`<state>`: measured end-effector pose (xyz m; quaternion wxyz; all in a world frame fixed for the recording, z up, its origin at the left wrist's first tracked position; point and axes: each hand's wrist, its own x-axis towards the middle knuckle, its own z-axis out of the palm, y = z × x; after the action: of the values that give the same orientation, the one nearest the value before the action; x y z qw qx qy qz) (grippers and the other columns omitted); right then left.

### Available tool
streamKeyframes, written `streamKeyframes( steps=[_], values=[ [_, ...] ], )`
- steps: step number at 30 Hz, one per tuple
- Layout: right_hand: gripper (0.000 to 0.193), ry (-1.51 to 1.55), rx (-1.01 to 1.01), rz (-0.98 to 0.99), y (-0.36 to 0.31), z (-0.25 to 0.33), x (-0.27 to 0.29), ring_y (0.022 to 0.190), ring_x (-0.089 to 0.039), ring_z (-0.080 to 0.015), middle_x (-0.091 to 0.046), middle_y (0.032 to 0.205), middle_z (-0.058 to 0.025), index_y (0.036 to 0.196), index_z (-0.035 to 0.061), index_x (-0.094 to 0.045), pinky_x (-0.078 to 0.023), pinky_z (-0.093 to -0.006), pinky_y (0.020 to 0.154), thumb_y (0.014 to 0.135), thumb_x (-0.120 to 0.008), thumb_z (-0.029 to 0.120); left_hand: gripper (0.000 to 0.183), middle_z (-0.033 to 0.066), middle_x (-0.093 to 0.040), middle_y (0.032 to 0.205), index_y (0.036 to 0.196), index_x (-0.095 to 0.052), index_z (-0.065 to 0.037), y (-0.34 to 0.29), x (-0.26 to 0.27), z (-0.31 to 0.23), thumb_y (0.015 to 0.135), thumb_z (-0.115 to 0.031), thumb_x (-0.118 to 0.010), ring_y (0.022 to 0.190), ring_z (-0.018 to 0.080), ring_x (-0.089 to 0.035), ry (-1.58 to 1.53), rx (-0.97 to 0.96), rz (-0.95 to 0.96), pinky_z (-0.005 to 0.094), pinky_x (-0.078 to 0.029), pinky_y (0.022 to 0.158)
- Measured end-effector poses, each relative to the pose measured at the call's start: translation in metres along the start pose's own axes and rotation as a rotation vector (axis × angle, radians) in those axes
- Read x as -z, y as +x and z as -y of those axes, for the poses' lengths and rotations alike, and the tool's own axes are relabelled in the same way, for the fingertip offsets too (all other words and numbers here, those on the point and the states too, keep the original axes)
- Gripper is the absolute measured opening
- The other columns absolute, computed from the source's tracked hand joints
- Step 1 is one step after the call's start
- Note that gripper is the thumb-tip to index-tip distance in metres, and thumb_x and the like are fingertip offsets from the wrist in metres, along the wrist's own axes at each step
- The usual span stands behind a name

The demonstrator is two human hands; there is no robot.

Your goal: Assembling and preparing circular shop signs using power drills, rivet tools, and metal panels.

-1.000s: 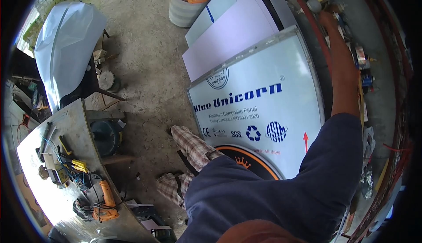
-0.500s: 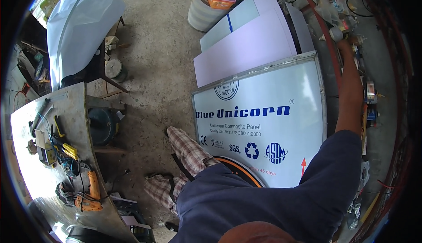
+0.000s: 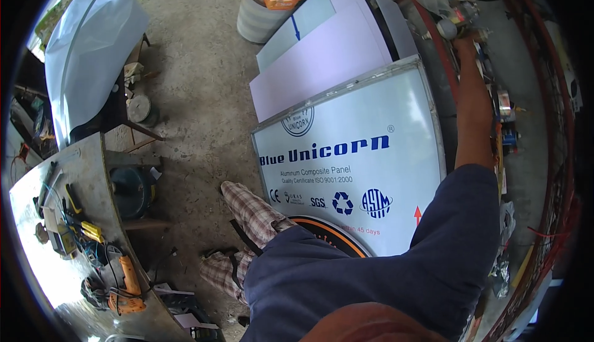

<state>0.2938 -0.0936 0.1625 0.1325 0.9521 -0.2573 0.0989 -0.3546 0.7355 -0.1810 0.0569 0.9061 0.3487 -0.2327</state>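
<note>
A rough, stained concrete floor [image 3: 192, 64] is seen from the top to the lower middle of the frame. At centre, a large glossy white panel [image 3: 349, 162], printed in blue and edged by a dull metal frame, is left unhandled; no cut or hole is seen on its visible face. At the lower left, a scuffed metal workbench [image 3: 93, 181] with a curved-looking edge is cluttered with tools. In the upper left, a bulky shape under crinkled, translucent white sheeting [image 3: 93, 64] is shown. Smooth, flat lilac sheets [image 3: 328, 57] are stacked at upper centre, beside a rounded, striped drum [image 3: 263, 20]. A slim red bar [image 3: 440, 54], apparently metal, is set along the upper right.

An orange drill [image 3: 130, 286] is left unheld on the bench. In the upper right, the right hand [image 3: 467, 40] is placed among small clutter at the end of an outstretched arm; whether its fingers are spread or pinching something cannot be told. The left hand is not shown. Just beside the right hand, a smooth white bulb-shaped object [image 3: 446, 29] is seen. Nothing is seen lifted clear, so the reach is judged made, with any pick-up unconfirmed; how much remains cannot be judged.
</note>
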Motion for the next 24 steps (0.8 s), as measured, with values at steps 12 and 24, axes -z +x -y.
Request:
streamKeyframes(
  steps=[12,24],
  values=[
    [0.048,-0.027,0.141,-0.185,-0.009,-0.010,0.002,0.117,-0.058,-0.0363,-0.061,0.124,-0.0215,0.116,0.0013,-0.065,-0.046,-0.0433,0.098,0.082,-0.057,0.034,0.056,0.0109,-0.048,0.142,0.139,-0.047,-0.009,0.088,-0.017,-0.019,0.090,-0.036,-0.055,0.136,0.0341,-0.037,-0.100,-0.209,-0.154,0.0539,-0.028,0.111],
    [0.034,-0.350,0.275,-0.300,-0.039,0.011,-0.018,0.114,-0.060,-0.0372,-0.065,0.120,-0.0151,0.115,0.0114,-0.066,-0.050,-0.0553,0.086,0.095,-0.043,0.027,0.053,0.0106,-0.046,0.144,0.139,-0.046,-0.010,0.022,-0.048,0.096,0.092,-0.033,-0.053,0.138,0.0344,-0.035,-0.206,-0.083,-0.321,0.0556,-0.026,0.112]
  ],
)
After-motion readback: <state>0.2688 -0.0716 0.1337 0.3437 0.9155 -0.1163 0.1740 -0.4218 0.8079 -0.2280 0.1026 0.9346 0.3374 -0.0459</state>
